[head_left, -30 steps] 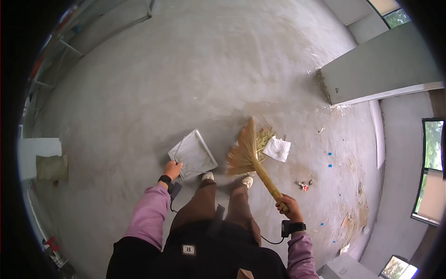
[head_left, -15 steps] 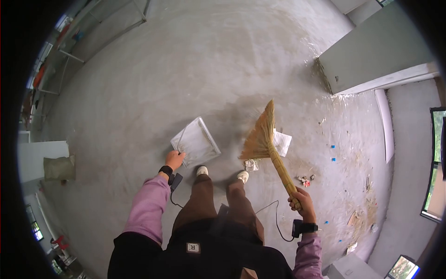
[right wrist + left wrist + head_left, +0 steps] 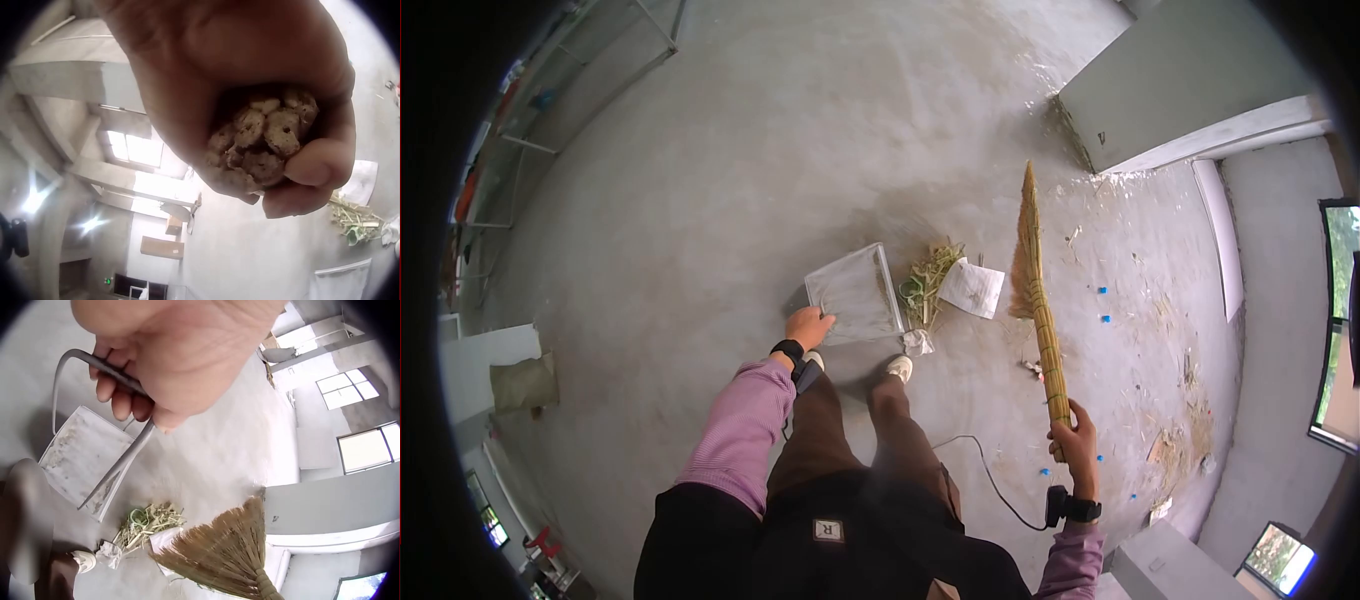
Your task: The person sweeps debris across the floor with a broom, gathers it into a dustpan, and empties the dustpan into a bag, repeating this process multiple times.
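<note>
My left hand [image 3: 808, 326] grips the thin grey handle [image 3: 112, 375] of a white dustpan [image 3: 850, 297], whose pan is smeared with dirt. Just right of the dustpan's edge lies a heap of straw and green scraps [image 3: 929, 284]. A white sheet of paper [image 3: 972, 290] lies against the heap's right side, and a crumpled tissue [image 3: 917, 342] sits below it, by the shoe. Out to the right, my right hand [image 3: 1076, 440] holds a straw broom [image 3: 1045, 335] near the handle's end. Its bristles [image 3: 219, 550] fan out in the left wrist view, overlapping the paper there.
Small blue bits [image 3: 1106, 319] and scattered straw lie on the concrete floor to the right. Crumpled red and white litter [image 3: 1033, 370] shows beside the broom handle. A grey partition [image 3: 1180, 90] stands at the upper right. A cable [image 3: 990, 480] hangs from the right wrist.
The broom has swung rightward off the heap, uncovering the straw, paper and tissue, and turned nearly edge-on. The dustpan has come right, close beside the heap. Both hands keep their grip.
</note>
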A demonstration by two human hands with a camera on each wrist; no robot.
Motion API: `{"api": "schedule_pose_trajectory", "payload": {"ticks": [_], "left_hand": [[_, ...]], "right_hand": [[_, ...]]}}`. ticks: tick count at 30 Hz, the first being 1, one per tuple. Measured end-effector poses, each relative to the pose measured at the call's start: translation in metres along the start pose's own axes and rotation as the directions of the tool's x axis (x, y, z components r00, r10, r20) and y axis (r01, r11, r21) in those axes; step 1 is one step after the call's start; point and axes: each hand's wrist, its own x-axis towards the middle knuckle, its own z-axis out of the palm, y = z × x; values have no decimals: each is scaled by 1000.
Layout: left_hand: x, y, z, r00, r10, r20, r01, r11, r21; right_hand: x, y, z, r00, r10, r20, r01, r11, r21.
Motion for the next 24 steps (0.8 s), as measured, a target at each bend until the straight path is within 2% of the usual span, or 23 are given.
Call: {"api": "schedule_pose_trajectory", "payload": {"ticks": [6, 10, 12, 13, 17, 20, 23, 24], "left_hand": [[16, 24, 18, 998, -13, 59, 11, 1000, 27], [19, 25, 21, 1000, 3, 22, -3, 999, 32], [19, 25, 23, 1000, 1, 18, -1, 1000, 14], [19, 25, 24, 1000, -1, 17, 1, 1000, 2], [24, 25, 22, 997, -26, 70, 26, 1000, 1], [24, 27, 20, 997, -29, 77, 30, 999, -16], [26, 27, 21, 998, -19, 63, 20, 1000, -21], [26, 28, 20, 998, -22, 64, 23, 1000, -15]], "right_hand": [[77, 14, 13, 997, -42, -62, 28, 977, -211], [116, 14, 42, 1000, -4, 29, 8, 987, -161], [123, 18, 64, 992, 47, 116, -45, 999, -18], [124, 19, 74, 985, 68, 160, -77, 996, 49], [109, 22, 110, 957, 110, 267, -125, 991, 39], [97, 21, 123, 946, 88, 312, -64, 994, -87], [92, 30, 130, 936, 25, 352, 24, 991, -135], [82, 16, 130, 929, 63, 365, -1, 986, -167]]}}
